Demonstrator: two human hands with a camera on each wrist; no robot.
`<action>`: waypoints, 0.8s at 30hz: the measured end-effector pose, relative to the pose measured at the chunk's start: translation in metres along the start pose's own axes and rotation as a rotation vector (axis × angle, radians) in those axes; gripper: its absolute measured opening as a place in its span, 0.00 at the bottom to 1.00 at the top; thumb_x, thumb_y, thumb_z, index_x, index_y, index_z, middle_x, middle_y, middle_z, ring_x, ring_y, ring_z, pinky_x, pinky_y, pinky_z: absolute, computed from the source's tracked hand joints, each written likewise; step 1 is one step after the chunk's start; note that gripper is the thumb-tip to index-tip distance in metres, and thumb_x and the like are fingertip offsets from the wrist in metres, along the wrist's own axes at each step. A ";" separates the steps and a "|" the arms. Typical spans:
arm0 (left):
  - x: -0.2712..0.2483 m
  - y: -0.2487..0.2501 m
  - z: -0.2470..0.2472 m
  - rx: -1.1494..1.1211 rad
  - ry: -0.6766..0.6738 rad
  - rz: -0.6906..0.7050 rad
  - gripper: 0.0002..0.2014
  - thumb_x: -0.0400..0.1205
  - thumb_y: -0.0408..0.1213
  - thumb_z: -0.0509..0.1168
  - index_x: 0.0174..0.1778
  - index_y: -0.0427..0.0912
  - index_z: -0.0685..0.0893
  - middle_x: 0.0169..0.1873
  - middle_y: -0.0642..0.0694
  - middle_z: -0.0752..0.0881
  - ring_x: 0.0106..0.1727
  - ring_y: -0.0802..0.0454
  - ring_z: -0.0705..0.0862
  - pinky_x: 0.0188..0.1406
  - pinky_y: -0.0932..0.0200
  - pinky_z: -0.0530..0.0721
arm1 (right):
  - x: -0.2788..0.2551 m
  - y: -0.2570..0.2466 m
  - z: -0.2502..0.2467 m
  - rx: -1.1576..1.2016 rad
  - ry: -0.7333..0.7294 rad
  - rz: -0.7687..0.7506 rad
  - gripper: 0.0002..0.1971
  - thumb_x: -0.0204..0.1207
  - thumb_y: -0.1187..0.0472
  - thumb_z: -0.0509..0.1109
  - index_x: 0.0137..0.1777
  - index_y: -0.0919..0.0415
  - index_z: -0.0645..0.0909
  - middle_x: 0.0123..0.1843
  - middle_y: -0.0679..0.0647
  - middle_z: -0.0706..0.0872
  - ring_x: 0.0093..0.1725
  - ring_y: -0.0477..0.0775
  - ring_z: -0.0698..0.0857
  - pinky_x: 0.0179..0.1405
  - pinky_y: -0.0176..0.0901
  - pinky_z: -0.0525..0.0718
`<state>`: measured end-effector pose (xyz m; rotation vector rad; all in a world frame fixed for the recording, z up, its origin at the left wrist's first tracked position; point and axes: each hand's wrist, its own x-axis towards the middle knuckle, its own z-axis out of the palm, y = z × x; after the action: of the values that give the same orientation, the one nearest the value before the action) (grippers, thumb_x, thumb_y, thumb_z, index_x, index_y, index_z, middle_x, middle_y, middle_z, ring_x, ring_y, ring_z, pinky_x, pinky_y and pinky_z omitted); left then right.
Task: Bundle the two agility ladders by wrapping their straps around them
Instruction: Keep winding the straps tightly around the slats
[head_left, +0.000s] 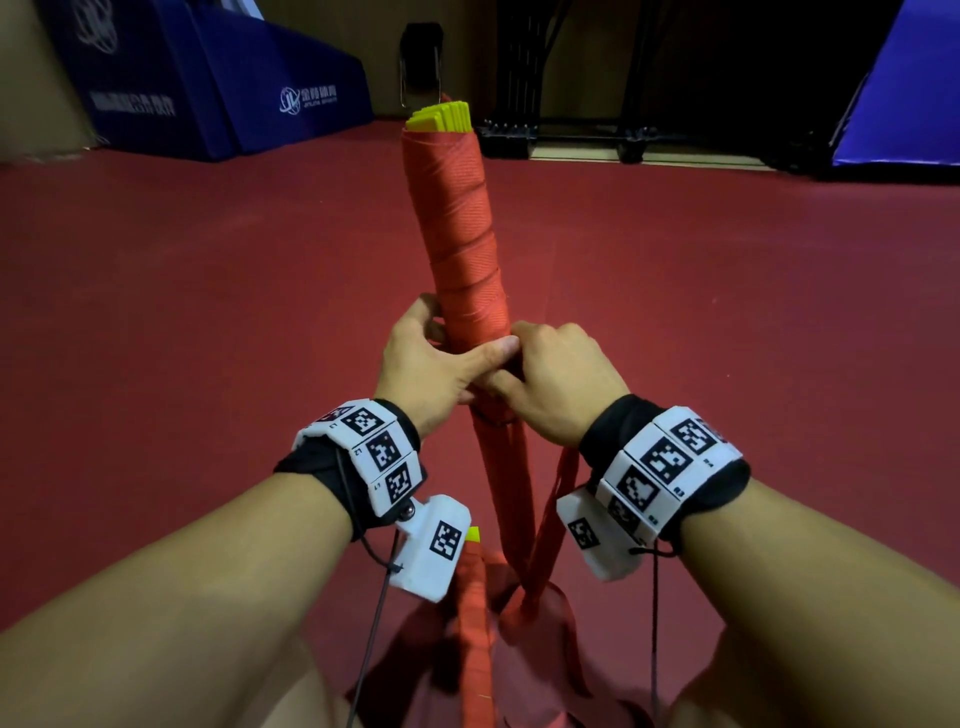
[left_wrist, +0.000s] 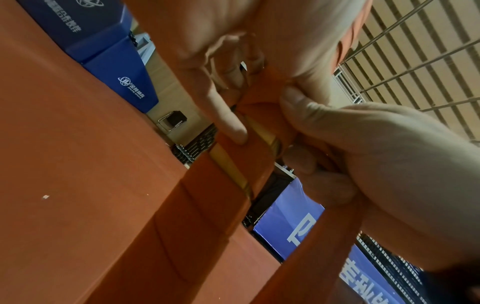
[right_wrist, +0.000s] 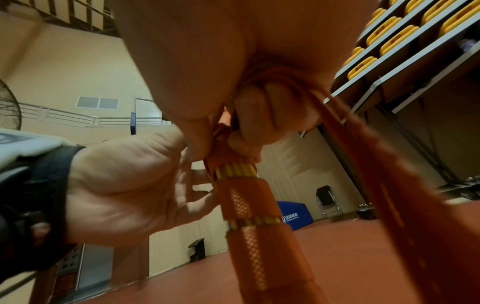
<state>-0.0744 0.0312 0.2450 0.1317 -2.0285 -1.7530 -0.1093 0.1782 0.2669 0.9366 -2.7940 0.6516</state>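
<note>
The ladder bundle (head_left: 462, 223), yellow rungs wrapped in red strap (head_left: 545, 514), sticks up in the middle over the red floor (head_left: 208, 312). The left hand (head_left: 431, 364) curls round it. The right hand (head_left: 561, 384) pinches the strap beside it. A second bundle (head_left: 475, 623) lies near.

Indoor sports hall, identified by the red sports floor (head_left: 208, 312), blue padded mats (head_left: 218, 88) bearing a sports logo along the wall, tiered yellow spectator seats (right_wrist: 389, 30), a balcony railing (right_wrist: 64, 117) and a folding chair (right_wrist: 327, 199).
</note>
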 end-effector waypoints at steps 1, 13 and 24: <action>0.000 0.000 0.000 -0.003 0.000 0.002 0.30 0.61 0.50 0.86 0.54 0.47 0.84 0.41 0.45 0.91 0.37 0.51 0.91 0.31 0.51 0.89 | 0.001 0.001 0.000 0.024 -0.004 0.002 0.16 0.77 0.41 0.67 0.44 0.52 0.71 0.48 0.64 0.87 0.50 0.73 0.84 0.43 0.54 0.79; 0.000 0.004 0.005 -0.095 -0.129 0.021 0.14 0.75 0.47 0.76 0.56 0.51 0.89 0.49 0.44 0.92 0.49 0.47 0.90 0.46 0.52 0.89 | 0.005 0.020 -0.007 0.131 0.033 -0.025 0.11 0.83 0.46 0.66 0.54 0.53 0.78 0.48 0.60 0.88 0.50 0.68 0.85 0.47 0.53 0.81; -0.002 0.003 0.002 -0.031 0.011 0.070 0.18 0.75 0.51 0.78 0.56 0.48 0.85 0.46 0.45 0.91 0.39 0.48 0.92 0.26 0.56 0.86 | -0.004 0.003 -0.006 -0.022 0.068 0.064 0.22 0.85 0.39 0.59 0.36 0.53 0.66 0.38 0.59 0.77 0.49 0.74 0.83 0.40 0.50 0.70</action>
<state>-0.0729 0.0340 0.2472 0.0591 -1.9729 -1.7363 -0.1084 0.1849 0.2700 0.8078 -2.7751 0.6476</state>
